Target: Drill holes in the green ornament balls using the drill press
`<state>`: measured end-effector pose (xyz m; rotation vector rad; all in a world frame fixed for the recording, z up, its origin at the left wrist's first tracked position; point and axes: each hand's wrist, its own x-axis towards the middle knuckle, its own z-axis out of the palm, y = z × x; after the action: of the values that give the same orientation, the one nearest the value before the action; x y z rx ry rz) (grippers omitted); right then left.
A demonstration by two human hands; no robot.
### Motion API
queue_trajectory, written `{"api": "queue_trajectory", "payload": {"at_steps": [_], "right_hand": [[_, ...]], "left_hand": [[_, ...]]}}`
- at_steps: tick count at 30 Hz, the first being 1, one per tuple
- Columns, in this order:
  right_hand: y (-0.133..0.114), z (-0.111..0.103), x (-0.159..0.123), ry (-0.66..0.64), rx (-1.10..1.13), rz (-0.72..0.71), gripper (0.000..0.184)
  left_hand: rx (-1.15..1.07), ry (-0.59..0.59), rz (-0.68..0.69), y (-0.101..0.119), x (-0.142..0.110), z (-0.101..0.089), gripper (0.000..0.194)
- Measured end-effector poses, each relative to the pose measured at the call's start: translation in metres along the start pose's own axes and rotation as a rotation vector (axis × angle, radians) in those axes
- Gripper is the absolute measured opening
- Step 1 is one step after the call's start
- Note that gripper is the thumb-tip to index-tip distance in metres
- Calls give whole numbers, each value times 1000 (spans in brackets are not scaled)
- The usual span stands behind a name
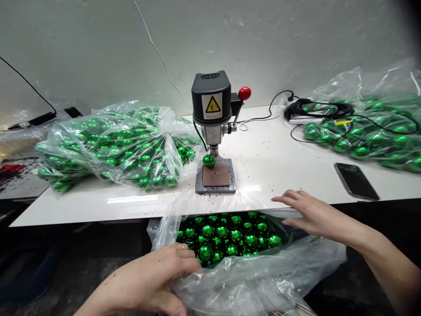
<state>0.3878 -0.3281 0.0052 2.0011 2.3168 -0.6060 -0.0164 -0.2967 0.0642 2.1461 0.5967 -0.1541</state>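
Lying between hands (pixel 169 265), green balls (pixel 236 235)

green balls (pixel 235 235), clear bag (pixel 250 281), black motor housing (pixel 210 85), red knob (pixel 244 93), yellow-black triangle (pixel 213 105), white tabletop (pixel 263 153), brown plate (pixel 216 179)

The left hand (pixel 167 267) touches an open plastic bag (pixel 253 278) of green balls (pixel 235 235); the right hand (pixel 304 213) hangs open near its right side. The bench (pixel 269 158) bears a drill (pixel 212 98) and phone (pixel 357 181).
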Motion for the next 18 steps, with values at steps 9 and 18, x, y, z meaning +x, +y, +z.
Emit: {"api": "queue_trajectory", "payload": {"at_steps": [9,18], "right_hand": [[-65,-38,122,411,678,-110,19],[-75,-126,185,1113,1272,-40,31]], "left_hand": [[-79,503,-171,-48,87,-76,36],[18,1039,-409,-105,206,-109,38]]}}
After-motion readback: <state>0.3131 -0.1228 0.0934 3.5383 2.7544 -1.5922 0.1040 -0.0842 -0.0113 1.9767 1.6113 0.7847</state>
